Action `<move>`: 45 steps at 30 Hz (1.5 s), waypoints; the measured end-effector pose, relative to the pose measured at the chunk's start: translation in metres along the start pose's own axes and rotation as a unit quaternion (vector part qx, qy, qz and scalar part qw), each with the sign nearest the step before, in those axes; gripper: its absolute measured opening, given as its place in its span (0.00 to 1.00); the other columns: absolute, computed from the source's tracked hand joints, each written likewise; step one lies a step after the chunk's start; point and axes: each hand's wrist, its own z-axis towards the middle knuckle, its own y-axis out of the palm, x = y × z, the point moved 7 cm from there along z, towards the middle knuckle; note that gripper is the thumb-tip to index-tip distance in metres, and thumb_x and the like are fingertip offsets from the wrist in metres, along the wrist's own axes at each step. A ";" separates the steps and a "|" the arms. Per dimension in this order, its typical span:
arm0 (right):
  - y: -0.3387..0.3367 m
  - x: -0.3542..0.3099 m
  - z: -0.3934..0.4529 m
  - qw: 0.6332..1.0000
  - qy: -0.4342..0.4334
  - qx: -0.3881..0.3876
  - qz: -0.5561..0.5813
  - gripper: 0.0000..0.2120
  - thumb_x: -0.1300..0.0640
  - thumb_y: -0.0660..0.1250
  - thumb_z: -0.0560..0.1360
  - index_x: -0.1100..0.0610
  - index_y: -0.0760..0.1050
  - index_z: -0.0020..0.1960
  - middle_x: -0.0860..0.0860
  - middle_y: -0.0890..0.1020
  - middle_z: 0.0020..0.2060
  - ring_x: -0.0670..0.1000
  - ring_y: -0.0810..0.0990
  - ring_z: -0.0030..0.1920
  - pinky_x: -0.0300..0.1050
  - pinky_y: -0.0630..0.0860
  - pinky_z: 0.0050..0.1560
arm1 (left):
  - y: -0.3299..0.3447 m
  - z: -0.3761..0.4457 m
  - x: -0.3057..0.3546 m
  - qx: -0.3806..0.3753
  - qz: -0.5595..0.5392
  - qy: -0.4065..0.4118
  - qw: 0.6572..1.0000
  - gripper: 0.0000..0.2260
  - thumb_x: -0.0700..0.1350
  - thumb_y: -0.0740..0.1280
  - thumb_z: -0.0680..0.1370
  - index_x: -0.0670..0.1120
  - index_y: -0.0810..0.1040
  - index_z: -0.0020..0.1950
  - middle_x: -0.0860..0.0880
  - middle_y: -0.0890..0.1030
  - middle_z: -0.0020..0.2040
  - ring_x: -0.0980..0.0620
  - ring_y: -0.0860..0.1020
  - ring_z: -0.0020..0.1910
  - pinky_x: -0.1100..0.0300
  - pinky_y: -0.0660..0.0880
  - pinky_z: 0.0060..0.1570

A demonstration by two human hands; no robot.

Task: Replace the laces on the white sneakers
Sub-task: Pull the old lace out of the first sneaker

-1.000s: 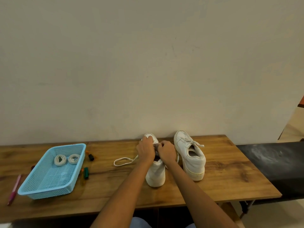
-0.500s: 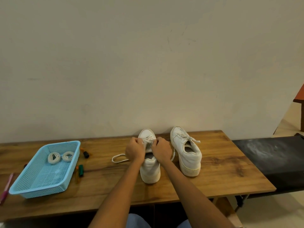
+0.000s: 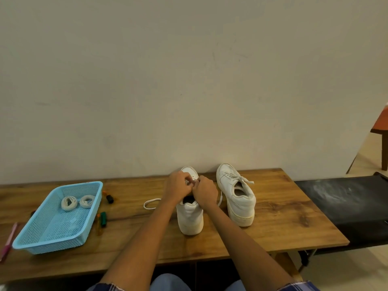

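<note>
Both hands (image 3: 194,190) pinch flat lace (image 3: 151,203) over smooth white sneaker (image 3: 190,217).

Near sneaker (image 3: 190,217): lace area and tongue covered by the left hand (image 3: 177,189) and right hand (image 3: 204,193); whether the fingertips pinch a lace cannot be told. Old lace (image 3: 151,203): loop lies at 9 o'clock of that sneaker, its inner end lost behind the left wrist. Pink pen (image 3: 8,240): lower end cut by the left edge. Small markers (image 3: 102,216) at 3 o'clock of the blue basket (image 3: 52,246): blurred, type unclear. Orange-red furniture (image 3: 381,124): cropped at the right edge. Black surface (image 3: 344,206): runs out of frame at 3 o'clock.
</note>
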 end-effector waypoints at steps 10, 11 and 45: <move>-0.001 -0.003 -0.003 1.000 -0.010 -0.007 -0.015 0.11 0.55 0.57 0.80 0.60 0.74 0.54 0.55 0.80 0.50 0.54 0.78 0.51 0.42 0.70 0.43 | -0.011 -0.022 -0.028 0.203 -0.242 -0.288 0.904 0.07 0.42 0.57 0.81 0.44 0.74 0.50 0.49 0.77 0.46 0.48 0.75 0.43 0.57 0.71 0.36; -0.002 -0.003 -0.003 1.000 -0.012 -0.006 -0.016 0.12 0.55 0.57 0.80 0.60 0.74 0.55 0.55 0.80 0.51 0.54 0.78 0.52 0.42 0.70 0.43 | -0.011 -0.026 -0.040 0.234 -0.326 -0.352 0.845 0.07 0.42 0.56 0.81 0.44 0.73 0.51 0.48 0.77 0.47 0.45 0.76 0.44 0.55 0.74 0.41; 0.002 0.000 -0.001 1.000 -0.005 0.007 0.007 0.12 0.54 0.56 0.80 0.58 0.76 0.53 0.54 0.81 0.49 0.52 0.79 0.49 0.44 0.75 0.48 | 0.000 -0.002 -0.002 -0.029 -0.028 -0.073 0.997 0.05 0.42 0.67 0.76 0.43 0.82 0.48 0.46 0.78 0.56 0.48 0.75 0.55 0.60 0.72 0.47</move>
